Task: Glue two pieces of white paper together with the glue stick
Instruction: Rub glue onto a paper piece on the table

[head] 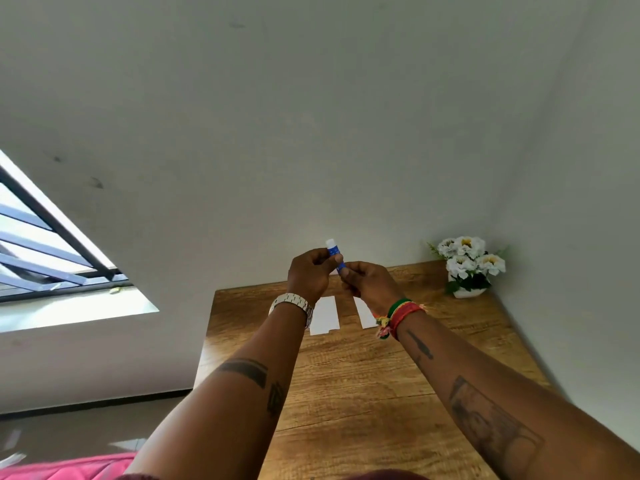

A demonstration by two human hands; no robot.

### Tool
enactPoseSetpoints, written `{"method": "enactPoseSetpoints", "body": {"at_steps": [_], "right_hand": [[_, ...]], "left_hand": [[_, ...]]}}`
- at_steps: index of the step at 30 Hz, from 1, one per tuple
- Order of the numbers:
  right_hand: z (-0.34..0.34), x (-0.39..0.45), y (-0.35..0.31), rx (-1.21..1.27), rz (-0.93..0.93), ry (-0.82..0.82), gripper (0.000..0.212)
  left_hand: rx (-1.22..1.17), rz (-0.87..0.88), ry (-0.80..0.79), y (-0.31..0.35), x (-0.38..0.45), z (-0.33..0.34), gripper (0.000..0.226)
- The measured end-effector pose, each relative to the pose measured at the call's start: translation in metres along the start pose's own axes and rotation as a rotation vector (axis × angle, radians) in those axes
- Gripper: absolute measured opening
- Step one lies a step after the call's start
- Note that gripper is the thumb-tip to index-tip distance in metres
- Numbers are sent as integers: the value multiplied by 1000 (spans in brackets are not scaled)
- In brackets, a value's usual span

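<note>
A blue glue stick (pixel 334 252) with a white end pointing up is held in the air above the far part of the wooden table (pixel 363 382). My left hand (pixel 309 273) grips its upper part, and my right hand (pixel 370 284) pinches its lower end. Two white pieces of paper lie flat on the table under my hands: the left paper (pixel 323 316) beside my left wrist, and the right paper (pixel 364 313) partly hidden by my right wrist.
A white pot of white flowers (pixel 467 266) stands in the table's far right corner against the wall. A barred window (pixel 52 251) is on the left. Something pink (pixel 65 467) lies at the bottom left.
</note>
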State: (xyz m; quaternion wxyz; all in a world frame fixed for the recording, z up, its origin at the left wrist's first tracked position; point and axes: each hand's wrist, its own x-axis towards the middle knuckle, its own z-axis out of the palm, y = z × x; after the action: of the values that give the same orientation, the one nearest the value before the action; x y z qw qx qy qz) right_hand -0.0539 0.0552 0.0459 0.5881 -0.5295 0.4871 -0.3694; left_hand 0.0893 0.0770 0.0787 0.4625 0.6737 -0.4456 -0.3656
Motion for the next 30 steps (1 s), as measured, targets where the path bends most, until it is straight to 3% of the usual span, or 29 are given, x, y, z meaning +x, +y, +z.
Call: {"method": "enactPoseSetpoints", "body": {"at_steps": [6,10,15,23,26,30], "right_hand": [[6,6,-1,126,62,15,40],[2,11,-1,145,39,57,30],[-6,14,-5,138,14,-57,13],[1,18,-2,105,49,18,36],[1,20,-1,80,43,54,23],[-4,18,-3,56,8,-23,12]], "left_hand": [[3,4,-7,6,2,3,39],[47,43,-30,12,4,5,38],[65,77,-26,18,10,2,34],[101,56,-28,14,12,1,39],[87,39,-23,15,12,1,38],[95,48,-25,15,13,1,38]]}}
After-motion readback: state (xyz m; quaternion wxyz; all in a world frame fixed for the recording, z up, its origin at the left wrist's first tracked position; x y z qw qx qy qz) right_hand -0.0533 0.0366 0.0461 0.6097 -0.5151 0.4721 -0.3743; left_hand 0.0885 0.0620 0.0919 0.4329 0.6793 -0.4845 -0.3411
